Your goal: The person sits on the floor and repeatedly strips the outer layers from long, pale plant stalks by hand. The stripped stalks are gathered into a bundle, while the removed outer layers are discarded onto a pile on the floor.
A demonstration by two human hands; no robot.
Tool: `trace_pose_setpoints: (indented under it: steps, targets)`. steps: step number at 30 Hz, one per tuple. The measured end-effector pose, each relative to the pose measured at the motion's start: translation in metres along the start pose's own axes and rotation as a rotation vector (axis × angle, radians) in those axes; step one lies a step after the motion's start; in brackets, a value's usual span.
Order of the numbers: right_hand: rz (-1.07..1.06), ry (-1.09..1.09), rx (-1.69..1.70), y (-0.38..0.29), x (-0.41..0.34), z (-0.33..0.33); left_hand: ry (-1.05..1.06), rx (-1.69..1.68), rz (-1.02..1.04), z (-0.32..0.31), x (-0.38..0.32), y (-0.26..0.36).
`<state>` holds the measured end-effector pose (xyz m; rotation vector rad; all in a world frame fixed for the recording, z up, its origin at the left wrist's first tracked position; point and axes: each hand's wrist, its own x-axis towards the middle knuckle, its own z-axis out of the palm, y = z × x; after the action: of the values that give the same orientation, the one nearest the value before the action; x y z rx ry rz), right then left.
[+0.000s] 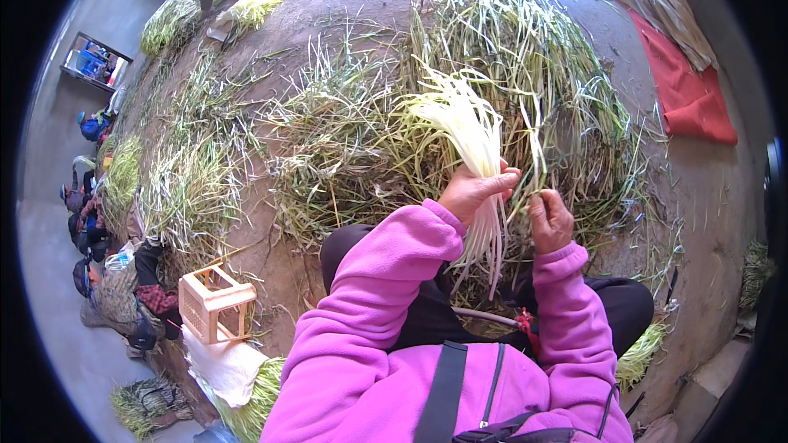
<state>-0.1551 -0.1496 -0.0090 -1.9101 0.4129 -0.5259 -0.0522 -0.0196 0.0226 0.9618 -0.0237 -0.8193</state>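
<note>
My left hand (477, 192) is closed around a bunch of pale yellow-white leafy stalks (471, 135), whose leafy tops fan upward and whose white ends hang below the fist. Close by on the right, my right hand (550, 219) pinches a thin green stalk (537, 157) between thumb and fingers. Behind both hands lies a big heap of long green stalks (498, 43), with a tangle of drier stalks and leaves (345, 166) to its left. A red tie (525, 320) shows near my lap.
An upturned plastic stool (217, 301) stands at left, by a white cloth (225, 366) and more stalks. Several people sit along the far left near other heaps (191, 191); another person stands at top left. Red fabric (689, 86) lies at right. Loose stalks litter the floor.
</note>
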Motion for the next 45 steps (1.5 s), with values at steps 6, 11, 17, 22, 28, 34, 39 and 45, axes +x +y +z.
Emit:
trace_pose_setpoints:
  steps: [6, 11, 17, 22, 28, 34, 39, 45]
  targets:
    - [0.095, -0.128, 0.155, -0.016, -0.017, 0.008, -0.027, 0.112, 0.041, -0.005, 0.004, -0.010]
    - [0.147, -0.129, 0.199, -0.020, -0.018, 0.012, -0.029, 0.094, 0.017, -0.011, 0.006, -0.023]
    - [0.168, 0.001, 0.274, -0.005, -0.012, 0.022, 0.070, 0.111, 0.082, -0.004, 0.008, -0.028]
    - [0.169, 0.074, 0.342, -0.004, -0.012, 0.027, 0.090, 0.132, 0.046, 0.000, 0.005, -0.024]
    - [0.103, 0.164, 0.594, -0.006, -0.010, 0.022, 0.138, -0.120, 0.106, -0.005, 0.012, -0.022]
    - [0.190, 0.344, 1.066, 0.003, 0.015, -0.021, 0.210, -0.289, 0.133, -0.014, 0.013, 0.003]
    - [0.224, 0.739, 0.956, 0.045, 0.041, -0.092, 0.257, -0.322, 0.164, -0.024, 0.012, 0.015]
    - [0.515, 0.429, 0.077, 0.123, 0.037, -0.134, 0.184, -0.298, 0.150, -0.026, 0.012, 0.022]
